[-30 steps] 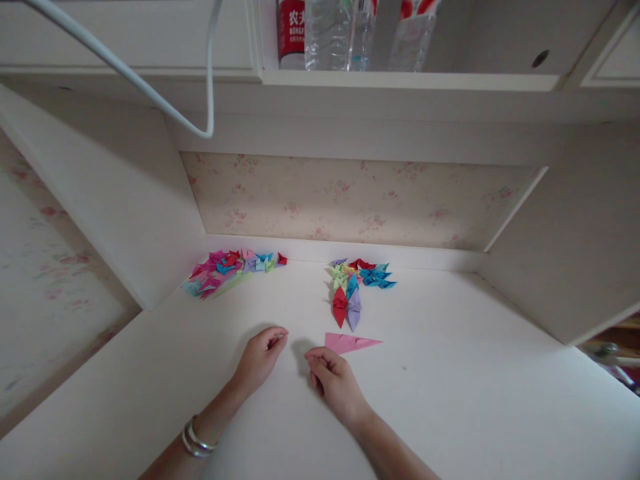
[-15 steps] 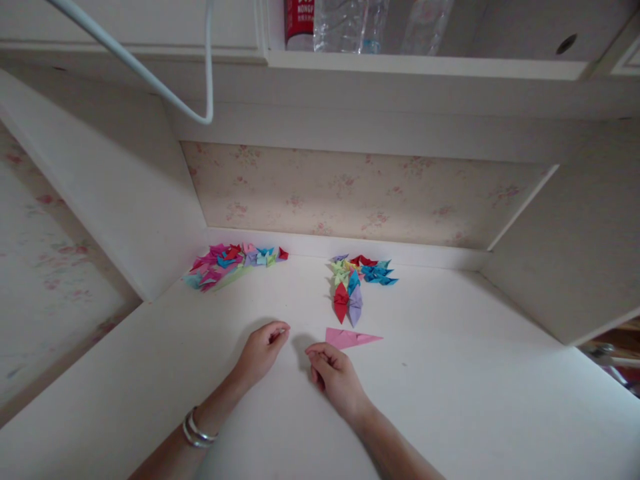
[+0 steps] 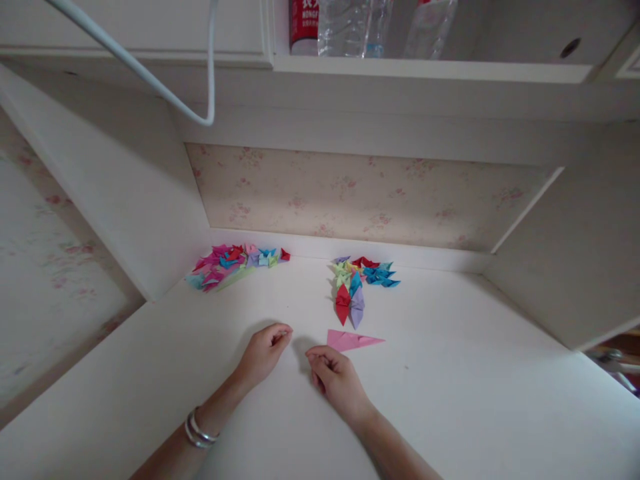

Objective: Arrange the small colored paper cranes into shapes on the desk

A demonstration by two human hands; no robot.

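Note:
My left hand [image 3: 267,352] rests on the white tabletop with its fingers curled together, and nothing shows in its grip. To its right lies my right hand [image 3: 336,380], also closed, with thumb and fingers bent inward and no object visible in them. A pink folded paper triangle [image 3: 350,341] is flat on the table just beyond my right hand, its narrow tip pointing right. Farther back stand several folded paper pieces, with a red one [image 3: 343,305] and a lilac one [image 3: 357,307] nearest to me.
A heap of coloured folded paper [image 3: 225,261] lies at the back left against the wall edge. Overhead, a shelf [image 3: 425,67] holds plastic bottles [image 3: 345,30] and a red-labelled container [image 3: 304,23]. A white bent tube [image 3: 150,81] hangs at the upper left.
The view has shifted very slightly. Both hands and the folded papers keep their places.

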